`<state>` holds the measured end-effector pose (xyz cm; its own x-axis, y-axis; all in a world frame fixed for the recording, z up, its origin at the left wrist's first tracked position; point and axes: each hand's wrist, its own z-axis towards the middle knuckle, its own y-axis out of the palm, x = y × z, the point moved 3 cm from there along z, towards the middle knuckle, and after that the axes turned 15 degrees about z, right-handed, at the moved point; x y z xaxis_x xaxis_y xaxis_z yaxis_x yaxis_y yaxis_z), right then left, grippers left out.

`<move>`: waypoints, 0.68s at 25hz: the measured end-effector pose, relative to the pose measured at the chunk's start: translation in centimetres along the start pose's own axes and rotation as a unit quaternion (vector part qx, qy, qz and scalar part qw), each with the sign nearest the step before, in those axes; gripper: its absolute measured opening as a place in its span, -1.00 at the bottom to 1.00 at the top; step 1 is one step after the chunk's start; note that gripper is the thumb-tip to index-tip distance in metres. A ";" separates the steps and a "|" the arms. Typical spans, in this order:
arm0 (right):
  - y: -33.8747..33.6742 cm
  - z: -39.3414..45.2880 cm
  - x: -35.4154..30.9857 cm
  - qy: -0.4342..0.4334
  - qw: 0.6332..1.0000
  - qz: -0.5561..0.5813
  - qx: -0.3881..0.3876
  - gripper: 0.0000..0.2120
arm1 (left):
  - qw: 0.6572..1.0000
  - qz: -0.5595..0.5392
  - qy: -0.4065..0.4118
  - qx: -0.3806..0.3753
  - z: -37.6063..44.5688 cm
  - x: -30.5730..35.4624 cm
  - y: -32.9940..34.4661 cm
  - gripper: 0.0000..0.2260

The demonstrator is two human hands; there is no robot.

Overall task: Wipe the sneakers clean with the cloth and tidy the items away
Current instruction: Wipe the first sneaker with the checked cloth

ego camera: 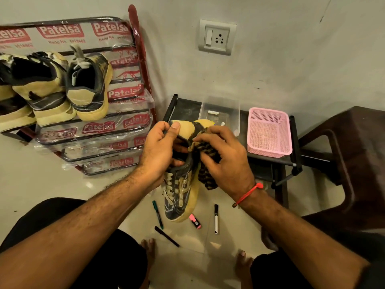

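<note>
A black and tan sneaker (180, 197) hangs toe-down in the middle of the view. My left hand (158, 151) grips it at the heel and collar. My right hand (225, 157) presses a dark patterned cloth (206, 176) against the sneaker's right side, near the heel. Several other sneakers (87, 84) of the same colours rest heel-out on the top shelf of the shoe rack (100, 128) at the left.
On the floor below the sneaker lie a green marker (158, 214), a black pen (166, 236), a pink highlighter (195, 221) and a black-capped white marker (216, 219). A low black stand (294, 140) carries a clear plastic box (220, 109) and a pink basket (268, 132). A brown chair (354, 155) stands at the right.
</note>
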<state>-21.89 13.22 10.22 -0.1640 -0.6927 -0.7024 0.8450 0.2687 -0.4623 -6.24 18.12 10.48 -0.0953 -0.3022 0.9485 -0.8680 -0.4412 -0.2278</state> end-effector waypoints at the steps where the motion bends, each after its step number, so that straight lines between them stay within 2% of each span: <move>1: 0.5 -0.6 -0.1 0.002 1.000 0.008 -0.016 -0.73 | 1.000 -0.017 -0.012 0.013 0.3 -0.1 -0.3 -0.77; 4: 0.9 -0.7 0.1 0.026 0.999 0.031 -0.020 -0.75 | 0.997 -0.066 -0.050 0.008 0.9 0.1 -0.7 -0.76; 8: 0.4 -0.3 0.3 0.035 0.998 0.040 0.013 -0.77 | 0.987 -0.073 -0.097 -0.105 1.0 0.3 -0.3 -0.72; 10: 0.1 -0.2 0.6 0.037 0.998 0.046 0.027 -0.77 | 0.982 -0.048 -0.082 -0.163 0.6 0.4 -0.3 -0.78; 12: -0.2 0.0 1.0 0.042 0.997 0.055 0.044 -0.77 | 0.983 0.035 -0.041 -0.177 0.2 0.5 -0.3 -0.87; 14: -0.2 0.1 1.5 0.047 0.996 0.068 0.045 -0.78 | 0.968 0.214 0.038 -0.124 0.2 0.8 -0.3 -0.86; 16: -0.1 0.0 1.8 0.051 0.995 0.082 0.035 -0.79 | 0.918 0.367 0.143 -0.046 0.2 0.8 -0.1 -0.79; 17: 0.0 0.0 1.9 0.056 0.994 0.088 0.033 -0.80 | 0.894 0.407 0.185 -0.021 0.2 0.8 -0.1 -0.76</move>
<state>-22.21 11.90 8.83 -0.0632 -0.5585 -0.8271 0.8968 0.3320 -0.2926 -6.17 17.75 11.22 -0.8522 -0.2050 0.4814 -0.4542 -0.1669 -0.8751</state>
